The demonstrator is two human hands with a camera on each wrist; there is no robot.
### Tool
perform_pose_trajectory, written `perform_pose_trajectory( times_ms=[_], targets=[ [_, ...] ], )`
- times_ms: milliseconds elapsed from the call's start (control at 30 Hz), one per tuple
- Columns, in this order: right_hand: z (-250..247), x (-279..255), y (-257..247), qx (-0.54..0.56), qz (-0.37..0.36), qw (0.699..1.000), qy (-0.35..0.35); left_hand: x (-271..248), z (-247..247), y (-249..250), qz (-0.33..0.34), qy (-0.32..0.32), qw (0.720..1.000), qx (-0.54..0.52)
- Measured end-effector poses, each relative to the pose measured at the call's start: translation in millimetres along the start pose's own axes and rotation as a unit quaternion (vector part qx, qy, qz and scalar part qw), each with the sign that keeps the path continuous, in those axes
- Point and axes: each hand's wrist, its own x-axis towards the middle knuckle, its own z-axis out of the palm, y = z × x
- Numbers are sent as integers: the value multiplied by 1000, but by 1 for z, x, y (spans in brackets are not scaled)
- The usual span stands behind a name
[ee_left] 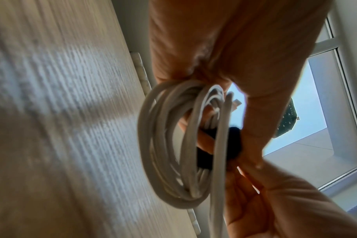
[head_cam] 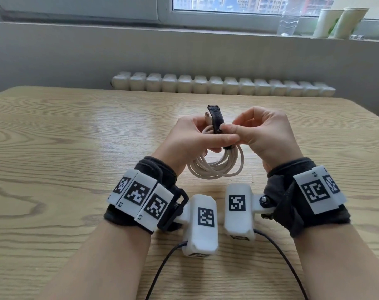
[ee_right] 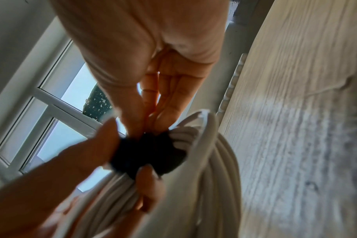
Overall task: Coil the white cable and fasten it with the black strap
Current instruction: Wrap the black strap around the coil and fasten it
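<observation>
**A:** So we've got the white cable (head_cam: pixel 216 167) wound into a loose bundle of several loops, held up off the wooden table (head_cam: pixel 65 131), nearer us than the radiator (head_cam: pixel 223 86) at the table's far edge. Our left hand (head_cam: pixel 195 137) has its fingers curled round the top of the bundle, so it's clamped on the cable. One plug end (head_cam: pixel 207 116) pokes up out of that fist.

**B:** And the black strap (head_cam: pixel 215 119)? It's wrapped round the gathered top of the loops, with its free tail standing up beside the plug, on the radiator side of our hands. Our right hand (head_cam: pixel 264 135) pinches the strap between thumb and fingertips, so that hand's closed on the strap.

**A:** Handling-wise we reckon the cable is light and springy. The loops hang round and a bit uneven, so they'd likely fan out if the left hand eased off. Best hold is right where all the strands bunch together, next to the strap.

**B:** Agreed. The strap looks soft and fuzzy, hook-and-loop probably, so it should bend easily and grip itself. We'd take it by the free tail and pull snug.

**A:** Any brand on the cable or strap?

**B:** None we can read. The only writing is on the wrist bands: "L1" (head_cam: pixel 140 217) and "L2" on the left, "R5" (head_cam: pixel 315 174) on the right, plus square black-and-white marker codes.
</observation>
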Motion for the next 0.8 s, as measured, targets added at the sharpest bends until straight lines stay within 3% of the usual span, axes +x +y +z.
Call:
perform_pose_trajectory(
  times_ms=[167, 400, 500, 667, 800],
  targets=[
    [-2, 1, 0, 12, 15, 1000, 5, 3, -2, -2, -10, 11, 1000, 13],
    [-3, 2, 0, -2, 93, 994, -56, 1, 1, -3, -19, -64, 997, 42],
    [-2, 0, -4, 0, 87, 994, -72, -1, 4, -2, -12, -84, 995, 44],
    [-7, 1, -8, 79, 62, 993, -66, 2, 0, -2, -23, -51, 998, 1],
    [-6, -1, -10, 69, 73, 993, -69, 5, -2, -4, -54, -4, 997, -47]
  ],
)
